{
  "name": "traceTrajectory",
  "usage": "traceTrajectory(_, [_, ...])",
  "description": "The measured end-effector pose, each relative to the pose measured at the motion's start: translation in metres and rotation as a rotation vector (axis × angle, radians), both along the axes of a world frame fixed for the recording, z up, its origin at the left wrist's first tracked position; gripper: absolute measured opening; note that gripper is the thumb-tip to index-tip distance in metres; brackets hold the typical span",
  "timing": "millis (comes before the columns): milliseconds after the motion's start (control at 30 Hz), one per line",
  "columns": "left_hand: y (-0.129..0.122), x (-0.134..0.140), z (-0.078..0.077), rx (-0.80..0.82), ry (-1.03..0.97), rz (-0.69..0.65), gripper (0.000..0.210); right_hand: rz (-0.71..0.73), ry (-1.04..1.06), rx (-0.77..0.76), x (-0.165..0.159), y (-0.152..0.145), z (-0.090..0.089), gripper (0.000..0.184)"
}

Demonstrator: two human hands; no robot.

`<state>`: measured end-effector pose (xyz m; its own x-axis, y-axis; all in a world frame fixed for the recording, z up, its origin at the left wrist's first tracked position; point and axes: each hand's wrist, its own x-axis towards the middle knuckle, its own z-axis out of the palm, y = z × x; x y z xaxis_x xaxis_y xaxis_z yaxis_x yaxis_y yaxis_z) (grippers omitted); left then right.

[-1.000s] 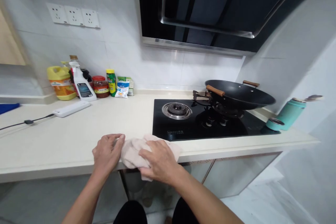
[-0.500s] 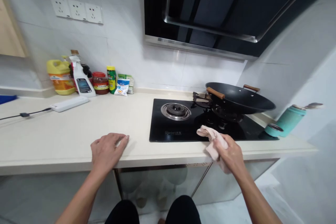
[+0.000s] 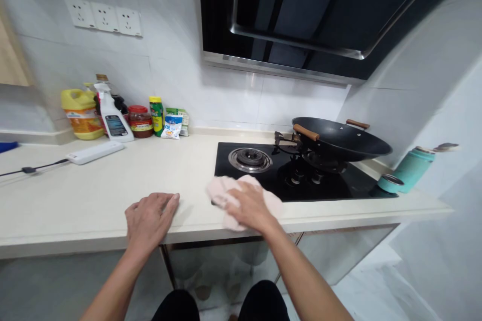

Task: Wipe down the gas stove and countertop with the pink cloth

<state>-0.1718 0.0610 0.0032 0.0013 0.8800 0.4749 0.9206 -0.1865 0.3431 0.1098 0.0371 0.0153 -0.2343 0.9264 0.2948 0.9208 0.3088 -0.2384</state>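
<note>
Cloth (image 3: 219, 190) held under palm-down right hand (image 3: 250, 205); left hand (image 3: 150, 216) rests loosely spread on counter (image 3: 181, 165).

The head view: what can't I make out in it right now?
In the head view:
Black glass hob: front edge partly hidden by crumpled pale pink cloth.
Right hand: fingertips blurred against the cloth.
Flat blue object: cut off by left edge.
Brown-capped bottle: mostly hidden by white spray bottle.
Dark label there: print too small.

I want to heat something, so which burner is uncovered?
The left burner, just beyond the right hand on the pink cloth; the black wok stands over the right burner.
</note>
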Motion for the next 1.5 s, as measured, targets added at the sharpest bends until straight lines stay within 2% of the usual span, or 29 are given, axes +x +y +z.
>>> traceTrajectory(100, [0.002,-0.003,-0.001,-0.013,0.029,0.0,0.049,0.273,0.017,0.163,-0.043,-0.023,-0.013,0.035])
traceTrajectory(167, [0.003,-0.006,-0.002,-0.019,0.031,-0.008,0.051,0.36,-0.019,0.283,-0.061,-0.037,-0.024,0.042])
traceTrajectory(267, [0.005,-0.008,-0.002,-0.017,0.022,-0.021,0.054,0.327,-0.095,0.489,-0.066,-0.049,-0.046,0.051])
traceTrajectory(400, [0.007,-0.008,0.0,-0.039,0.099,-0.003,0.053,0.151,-0.058,0.776,-0.042,-0.05,-0.074,0.047])
traceTrajectory(533, [0.01,-0.008,-0.001,-0.057,0.149,0.028,0.051,0.04,-0.072,0.82,0.008,-0.057,-0.082,0.048])
traceTrajectory(667, [0.015,-0.008,-0.002,-0.089,0.171,0.061,0.052,-0.014,-0.145,0.686,0.075,-0.071,-0.079,0.063])
traceTrajectory(800, [0.019,-0.008,-0.002,-0.106,0.161,0.095,0.05,-0.025,-0.199,0.609,0.154,-0.083,-0.084,0.073])
traceTrajectory(933, [0.019,-0.005,0.0,-0.099,0.168,0.098,0.055,-0.084,-0.271,0.541,0.246,-0.098,-0.091,0.069])
traceTrajectory(1133, [0.017,-0.001,0.003,-0.121,0.19,0.114,0.062,-0.424,-0.425,0.393,0.398,-0.128,-0.098,0.064])
traceTrajectory(1233, [0.017,-0.001,0.003,-0.107,0.2,0.1,0.063,-0.552,-0.445,0.333,0.453,-0.139,-0.099,0.066])
traceTrajectory(1300, [0.017,-0.001,0.002,-0.105,0.211,0.105,0.063,-0.588,-0.461,0.29,0.469,-0.143,-0.097,0.066])
traceTrajectory(1367, [0.017,0.001,0.002,-0.115,0.209,0.122,0.062,-0.596,-0.486,0.273,0.469,-0.144,-0.094,0.064])
traceTrajectory(1500, [0.012,0.008,0.004,-0.105,0.184,0.133,0.058,-0.57,-0.525,0.306,0.43,-0.139,-0.09,0.058])
